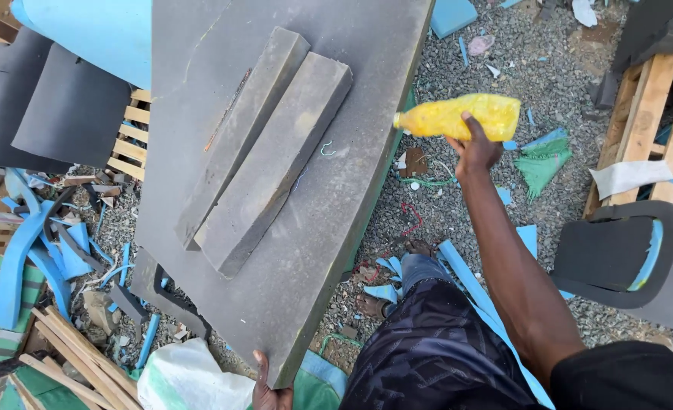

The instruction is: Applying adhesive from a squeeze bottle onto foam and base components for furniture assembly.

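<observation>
2 long grey foam blocks (264, 148) lie side by side, touching, on a large flat grey foam slab (329, 220) that slopes across the head view. Left hand (270, 389), at the bottom edge, grips the near corner of the slab, fingers curled around its edge. Right hand (475, 148), arm stretched out, is closed around a yellow plastic squeeze bottle (458, 116) held on its side, nozzle pointing at the slab's right edge and just beside it. Grey gravel ground (503, 61) below carries blue foam offcuts (40, 250). Wooden pallet (644, 114) sits at right, near a black foam seat piece (617, 254).
</observation>
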